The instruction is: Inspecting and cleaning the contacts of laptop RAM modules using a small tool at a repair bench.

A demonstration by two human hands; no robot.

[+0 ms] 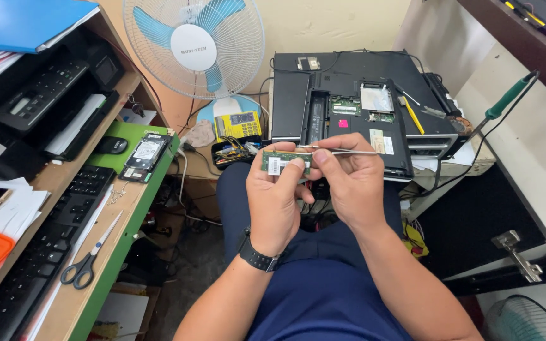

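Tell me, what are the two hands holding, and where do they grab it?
The left hand pinches a small green memory card by its left end. The right hand grips thin metal tweezers near their closed end, laid along the card's top edge.

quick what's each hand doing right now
Left hand: closed on a green memory card, held by its edges.
Right hand: closed on thin metal tweezers, pinched between its fingers right beside the card.

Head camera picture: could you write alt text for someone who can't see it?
A seated person's left hand holds a green memory module while the right hand touches it with thin metal tweezers. Beyond lies an opened black laptop, underside up.
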